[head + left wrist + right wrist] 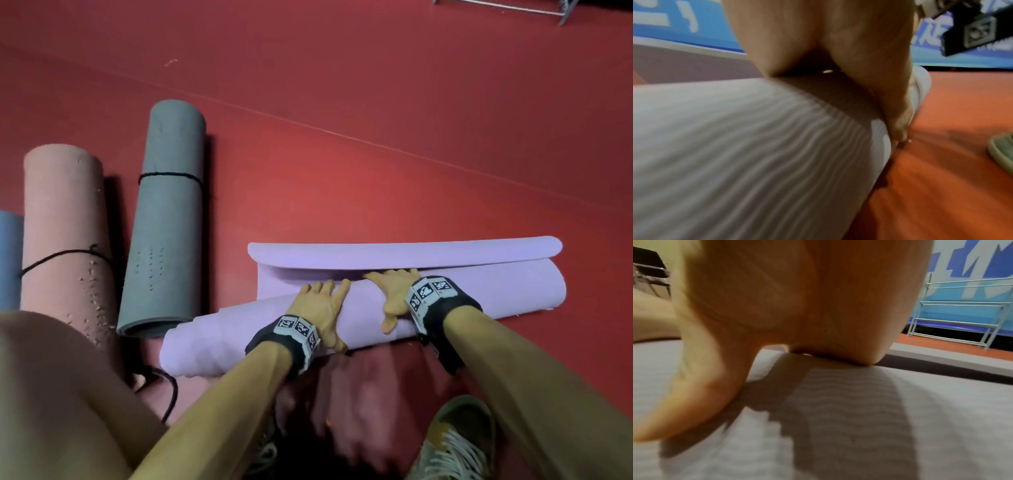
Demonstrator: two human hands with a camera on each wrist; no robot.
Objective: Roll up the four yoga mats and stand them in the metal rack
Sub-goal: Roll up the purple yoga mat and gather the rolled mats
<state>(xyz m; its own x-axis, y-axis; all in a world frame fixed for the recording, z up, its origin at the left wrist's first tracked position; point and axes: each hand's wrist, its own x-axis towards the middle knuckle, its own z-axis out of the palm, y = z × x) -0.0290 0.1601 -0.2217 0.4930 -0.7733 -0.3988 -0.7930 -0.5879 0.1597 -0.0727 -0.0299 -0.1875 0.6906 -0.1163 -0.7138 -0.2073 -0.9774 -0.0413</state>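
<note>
A lilac yoga mat (239,329) lies across the red floor in front of me, mostly rolled, with its last flap (404,251) still flat beyond the roll. My left hand (322,301) presses on top of the roll with fingers spread. My right hand (394,291) lies beside it, fingers reaching over the roll toward the fold, thumb on the near side. The wrist views show each palm, left (838,40) and right (797,296), on the ribbed mat (735,146) (900,418). The metal rack (513,8) (960,321) stands far off by the wall.
To the left lie a rolled grey mat (168,219) and a rolled pink mat (65,222), each tied with black cord, plus the edge of a blue mat (8,257). A loose black cord (171,390) lies near my knee. My shoe (455,442) is below the roll.
</note>
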